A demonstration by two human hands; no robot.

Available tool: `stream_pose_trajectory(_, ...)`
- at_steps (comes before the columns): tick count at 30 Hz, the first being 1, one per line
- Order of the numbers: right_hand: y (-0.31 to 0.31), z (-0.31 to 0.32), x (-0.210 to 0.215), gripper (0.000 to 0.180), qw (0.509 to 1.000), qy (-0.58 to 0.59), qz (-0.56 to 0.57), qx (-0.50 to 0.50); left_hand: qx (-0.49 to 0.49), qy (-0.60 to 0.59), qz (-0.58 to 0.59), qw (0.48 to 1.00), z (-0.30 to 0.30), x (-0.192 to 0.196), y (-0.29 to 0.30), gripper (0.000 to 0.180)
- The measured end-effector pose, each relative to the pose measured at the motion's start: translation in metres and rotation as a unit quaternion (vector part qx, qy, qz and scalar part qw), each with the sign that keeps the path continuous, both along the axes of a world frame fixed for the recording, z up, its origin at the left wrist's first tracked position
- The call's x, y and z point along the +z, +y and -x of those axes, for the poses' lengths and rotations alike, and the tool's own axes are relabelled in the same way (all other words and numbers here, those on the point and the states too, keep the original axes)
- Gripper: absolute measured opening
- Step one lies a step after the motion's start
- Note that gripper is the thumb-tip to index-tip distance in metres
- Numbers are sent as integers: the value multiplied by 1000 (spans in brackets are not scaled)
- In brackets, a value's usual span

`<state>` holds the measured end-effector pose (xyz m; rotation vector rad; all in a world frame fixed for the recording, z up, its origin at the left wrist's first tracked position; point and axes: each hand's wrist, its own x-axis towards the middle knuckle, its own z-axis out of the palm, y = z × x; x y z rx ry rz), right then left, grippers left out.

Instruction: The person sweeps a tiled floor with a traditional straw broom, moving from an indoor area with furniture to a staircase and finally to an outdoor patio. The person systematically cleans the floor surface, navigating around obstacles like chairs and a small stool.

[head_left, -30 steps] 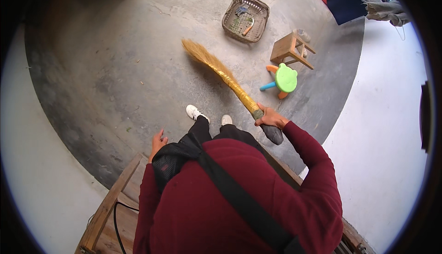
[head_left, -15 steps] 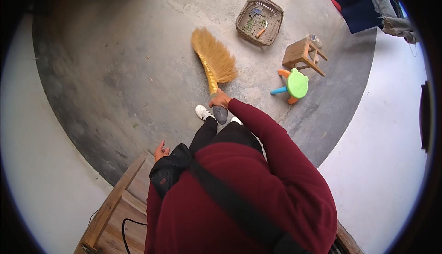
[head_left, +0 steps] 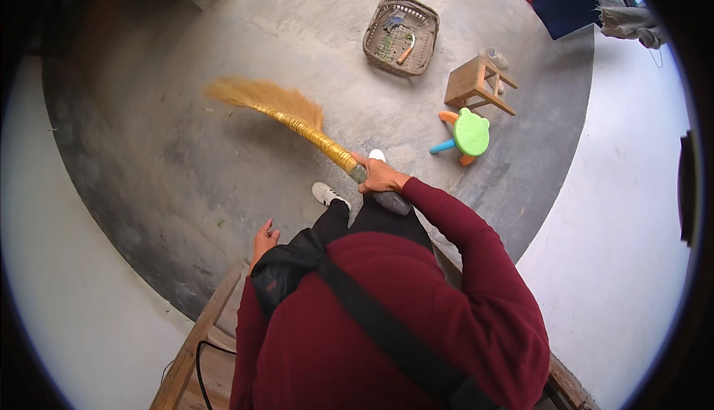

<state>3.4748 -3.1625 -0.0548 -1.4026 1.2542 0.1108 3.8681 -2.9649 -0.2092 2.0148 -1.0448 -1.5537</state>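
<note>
A straw-coloured broom (head_left: 309,133) with a yellow-wrapped neck and a dark grey handle end slants from my waist toward the left. My right hand (head_left: 380,176) is wrapped round its handle, just below the yellow binding. The bristles fan out over the concrete floor (head_left: 178,150); whether they touch it I cannot tell. On the left, my left hand (head_left: 264,240) hangs beside a black pouch (head_left: 279,276) at my hip, fingers apart, holding nothing.
Ahead stands a square woven basket (head_left: 401,36) with a sickle (head_left: 406,49) and a glove inside. To the right are a tipped wooden stool (head_left: 468,83), shoes (head_left: 494,57) and a green-topped stool (head_left: 471,133). A wooden panel (head_left: 199,336) lies behind me, left.
The broom head has swung left, and its handle end has moved right with my right hand. My feet have shifted. My left hand stays low and empty.
</note>
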Motion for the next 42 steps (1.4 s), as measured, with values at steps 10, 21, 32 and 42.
stream_pose_trajectory(10,-70,99,15,80,985,-93,38,-137,-27,-31,54,998,72,21,-124,47)
stream_pose_trajectory(21,-199,149,40,85,983,-128,59,-116,-150,23,74,986,189,78,-346,50)
stream_pose_trajectory(32,-387,87,55,72,963,-249,71,-81,58,487,-77,868,282,117,-642,48)
stream_pose_trajectory(42,-532,114,-37,52,827,-364,-157,-398,304,512,-178,783,232,100,-832,40)
